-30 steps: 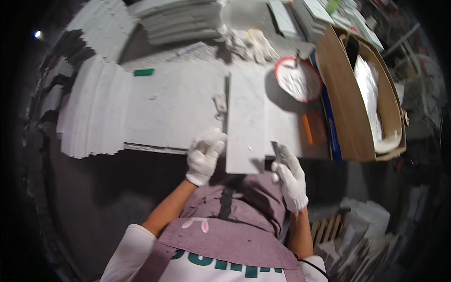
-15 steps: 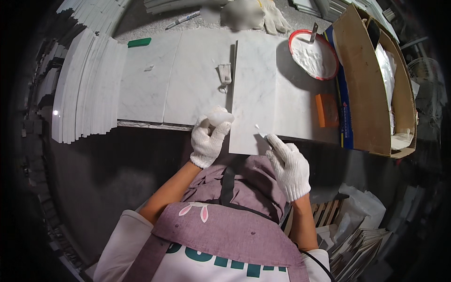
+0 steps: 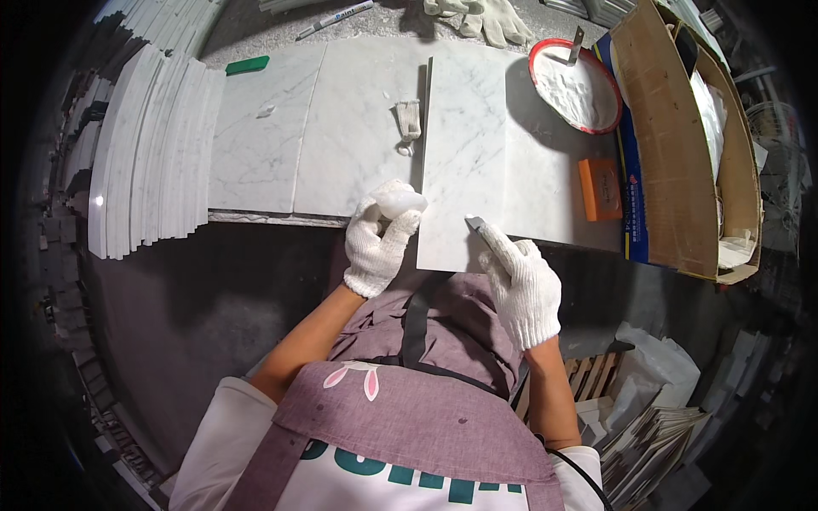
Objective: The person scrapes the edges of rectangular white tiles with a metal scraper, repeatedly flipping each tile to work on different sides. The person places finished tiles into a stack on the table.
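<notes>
Left hand (image 3: pixel 376 247), white knit glove: fingers curled, thumb and fingers pinched on one whitish, translucent lump (image 3: pixel 399 201). Lump sits right by the tile's left edge; can't tell if they touch. Right hand (image 3: pixel 524 294), same glove: index stretched forward along one small metal blade (image 3: pixel 475 223), other fingers folded in, grip closed on it. Blade tip over the tile face; contact not clear.

One tile (image 3: pixel 464 145) between the hands, running away from the fingers: long, flat, white with faint grey veining, straight edges, near end jutting past the table edge. A small white dab shows by the blade tip.

Ahead of left fingers: one small whitish tool (image 3: pixel 408 123). Further ahead and left: one green piece (image 3: pixel 247 65), one marker pen (image 3: pixel 336 20). Far left: row of pale strips (image 3: pixel 153 153), too many to count.

Ahead and right of right fingers: one orange block (image 3: pixel 600 189), one red-rimmed bowl (image 3: pixel 617 92) with white paste and one metal strip (image 3: pixel 576 46) standing in it. Farther right: one cardboard box (image 3: pixel 673 145). Well ahead: spare gloves (image 3: pixel 494 21), number unclear.
</notes>
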The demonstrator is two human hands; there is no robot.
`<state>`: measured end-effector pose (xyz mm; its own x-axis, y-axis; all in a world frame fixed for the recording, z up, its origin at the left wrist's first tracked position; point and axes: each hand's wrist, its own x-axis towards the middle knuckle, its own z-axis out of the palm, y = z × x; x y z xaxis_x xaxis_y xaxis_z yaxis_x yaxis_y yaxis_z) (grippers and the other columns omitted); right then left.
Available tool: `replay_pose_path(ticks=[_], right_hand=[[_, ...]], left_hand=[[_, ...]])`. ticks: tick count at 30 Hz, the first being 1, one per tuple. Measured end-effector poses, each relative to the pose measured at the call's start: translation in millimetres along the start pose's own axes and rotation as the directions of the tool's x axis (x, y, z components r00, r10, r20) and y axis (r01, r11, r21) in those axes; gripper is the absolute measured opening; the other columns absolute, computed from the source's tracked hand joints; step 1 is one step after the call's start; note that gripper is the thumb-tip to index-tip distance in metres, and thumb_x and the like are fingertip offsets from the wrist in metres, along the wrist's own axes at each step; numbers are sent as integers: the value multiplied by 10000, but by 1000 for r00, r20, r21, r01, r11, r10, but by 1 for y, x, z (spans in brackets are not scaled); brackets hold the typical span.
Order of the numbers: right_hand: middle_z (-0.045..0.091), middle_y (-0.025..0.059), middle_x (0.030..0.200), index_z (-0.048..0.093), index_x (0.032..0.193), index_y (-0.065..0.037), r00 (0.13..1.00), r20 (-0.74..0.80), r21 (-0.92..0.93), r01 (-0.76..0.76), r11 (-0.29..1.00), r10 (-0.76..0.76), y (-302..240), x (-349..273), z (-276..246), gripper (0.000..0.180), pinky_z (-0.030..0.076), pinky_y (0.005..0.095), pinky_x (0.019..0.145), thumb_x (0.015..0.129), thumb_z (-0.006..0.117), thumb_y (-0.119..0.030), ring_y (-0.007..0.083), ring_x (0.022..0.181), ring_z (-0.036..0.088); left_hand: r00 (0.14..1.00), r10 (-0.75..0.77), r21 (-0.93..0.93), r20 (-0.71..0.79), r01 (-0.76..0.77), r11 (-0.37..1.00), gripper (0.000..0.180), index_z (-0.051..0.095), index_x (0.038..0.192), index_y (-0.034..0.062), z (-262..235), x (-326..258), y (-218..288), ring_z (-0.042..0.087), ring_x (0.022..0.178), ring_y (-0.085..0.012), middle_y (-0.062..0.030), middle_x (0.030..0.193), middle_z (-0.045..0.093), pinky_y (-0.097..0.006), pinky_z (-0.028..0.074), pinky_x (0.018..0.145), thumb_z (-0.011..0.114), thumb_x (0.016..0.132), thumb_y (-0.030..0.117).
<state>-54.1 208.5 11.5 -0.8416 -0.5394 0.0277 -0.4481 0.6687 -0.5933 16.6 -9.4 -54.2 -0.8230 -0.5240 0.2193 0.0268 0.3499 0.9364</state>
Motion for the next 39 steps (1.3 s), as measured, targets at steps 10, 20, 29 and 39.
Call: replay_pose_path(ticks=[10, 20, 29, 39], right_hand=[[639, 38, 853, 661, 1326, -263, 998, 66, -68, 9, 998, -4, -4, -2, -5, 486, 530, 366, 618, 862, 707, -127, 240, 728, 664], [648, 43, 871, 662, 1303, -257, 997, 53, -84, 61, 995, -57, 2, 3, 2, 428, 527, 367, 619, 890, 693, -150, 240, 731, 664], [649, 54, 883, 656, 1307, -250, 998, 38, -46, 56, 997, -55, 0, 9, 0, 418, 533, 372, 639, 901, 689, -155, 254, 754, 669], [605, 69, 854, 644, 1362, -255, 994, 111, 7, -20, 1000, 19, 0, -8, -15, 459, 501, 370, 612, 913, 712, -192, 257, 710, 635]], left_hand=[[1000, -5, -27, -22, 4, 1000, 298, 668, 1206, 9, 1, 0, -2, 645, 1018, -163, -68, 1125, 670, -311, 519, 898, 736, 951, 148], [999, -4, -53, -40, 1, 999, 277, 700, 1128, 21, 2, 3, 3, 661, 961, -158, -79, 1122, 692, -289, 522, 857, 788, 910, 167], [996, -87, -123, -26, 83, 989, 284, 703, 1135, 23, 3, 3, -2, 662, 959, -145, -74, 1115, 700, -288, 521, 852, 788, 914, 179], [998, -48, 45, 31, 47, 998, 269, 669, 1169, 5, -3, 0, -4, 650, 976, -145, -62, 1106, 664, -297, 528, 867, 743, 949, 141]])
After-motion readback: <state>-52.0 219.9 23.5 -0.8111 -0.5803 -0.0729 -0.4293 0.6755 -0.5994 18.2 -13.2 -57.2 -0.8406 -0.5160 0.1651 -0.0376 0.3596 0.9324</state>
